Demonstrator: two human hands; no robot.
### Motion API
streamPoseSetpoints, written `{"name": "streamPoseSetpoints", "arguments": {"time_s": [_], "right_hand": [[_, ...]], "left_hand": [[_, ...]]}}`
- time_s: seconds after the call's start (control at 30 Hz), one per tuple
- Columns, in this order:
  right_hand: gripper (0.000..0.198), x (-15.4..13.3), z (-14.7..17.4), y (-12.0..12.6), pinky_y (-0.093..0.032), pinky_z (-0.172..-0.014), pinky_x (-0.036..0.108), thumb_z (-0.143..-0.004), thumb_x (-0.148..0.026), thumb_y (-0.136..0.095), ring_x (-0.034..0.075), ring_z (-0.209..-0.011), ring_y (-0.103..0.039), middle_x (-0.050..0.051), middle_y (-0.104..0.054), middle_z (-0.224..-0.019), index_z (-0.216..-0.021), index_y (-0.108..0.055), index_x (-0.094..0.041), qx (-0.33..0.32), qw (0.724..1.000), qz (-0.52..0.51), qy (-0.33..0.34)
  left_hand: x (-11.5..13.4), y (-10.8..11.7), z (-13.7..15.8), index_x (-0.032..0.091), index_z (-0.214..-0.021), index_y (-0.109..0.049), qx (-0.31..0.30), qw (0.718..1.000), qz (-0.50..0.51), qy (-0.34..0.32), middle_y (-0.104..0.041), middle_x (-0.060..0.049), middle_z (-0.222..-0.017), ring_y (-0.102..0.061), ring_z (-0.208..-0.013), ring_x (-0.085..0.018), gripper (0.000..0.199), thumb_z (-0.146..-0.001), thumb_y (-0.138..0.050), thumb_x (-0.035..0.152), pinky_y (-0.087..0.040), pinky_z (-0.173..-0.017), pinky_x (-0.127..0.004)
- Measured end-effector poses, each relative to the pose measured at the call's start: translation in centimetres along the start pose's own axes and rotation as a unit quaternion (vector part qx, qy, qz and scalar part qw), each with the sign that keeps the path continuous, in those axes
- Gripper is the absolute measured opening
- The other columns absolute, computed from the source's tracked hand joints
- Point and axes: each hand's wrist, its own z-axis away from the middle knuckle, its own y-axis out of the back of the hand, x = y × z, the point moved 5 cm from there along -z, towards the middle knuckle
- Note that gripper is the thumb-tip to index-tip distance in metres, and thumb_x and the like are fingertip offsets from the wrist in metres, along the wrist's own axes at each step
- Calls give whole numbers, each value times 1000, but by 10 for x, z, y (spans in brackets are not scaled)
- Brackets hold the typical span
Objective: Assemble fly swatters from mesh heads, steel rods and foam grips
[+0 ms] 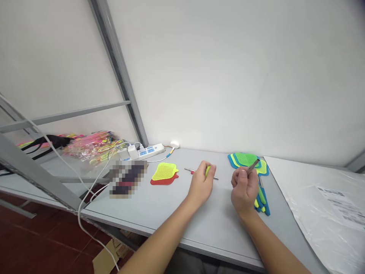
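My left hand (202, 184) is closed around a small yellow-green piece (208, 170), probably a handle grip, mostly hidden by the fingers. A thin metal rod (216, 178) with a red part lies on the table beneath that hand. In my right hand (244, 192), wrapped fingers hold a metal tube (254, 165) that points up and to the right. Left of my hands, a yellow perforated swatter head (165, 171) overlaps a red swatter head (163, 182). Beside my right hand is a pile of green, yellow and blue fly swatters (247, 160), their coloured handles (262, 199) toward me.
A white plastic bag (310, 190) covers the table's right side. Further left are a power strip (150, 151) with plugs, a pixelated item (128, 179) and bagged colourful goods (91, 146). A white cable (82, 224) hangs over the front edge near a grey metal frame (114, 57).
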Motion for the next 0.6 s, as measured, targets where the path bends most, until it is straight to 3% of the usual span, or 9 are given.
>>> {"name": "streamPoseSetpoints", "arguments": {"time_s": [0.17,0.33,0.43,0.6], "right_hand": [[25,2,-1,-2,-28,-45,22,-94,-40,-44,8,-49,-34,-7,-38,-63,-78,-42,-22,13,999,-28,-22],[28,6,-2,0,-25,-44,22,-96,-40,-43,7,-48,-30,-7,-37,-62,-75,-41,-21,14,999,-20,-32],[30,3,-5,2,-24,-42,22,-97,-40,-42,7,-46,-29,-8,-35,-60,-74,-40,-21,25,998,-30,-45],[25,-7,-10,4,-26,-40,21,-96,-37,-43,6,-43,-31,-9,-33,-59,-76,-40,-22,68,995,-60,-46]], "left_hand": [[-22,-19,-45,22,-63,-32,-12,998,-61,-14,-29,8,-52,-34,-52,-10,37,-91,-41,43,-27,-52,-24],[-38,-32,-59,21,-55,-30,-49,996,-75,-27,-29,7,-50,-30,-50,-10,33,-82,-47,29,-22,-50,-26],[-21,-25,-70,22,-53,-30,-52,995,-77,-46,-28,7,-49,-28,-50,-11,32,-80,-47,27,-19,-51,-28],[42,-13,-109,21,-56,-33,-44,991,-83,-96,-33,5,-52,-31,-54,-12,29,-79,-49,27,-21,-54,-29]]}}
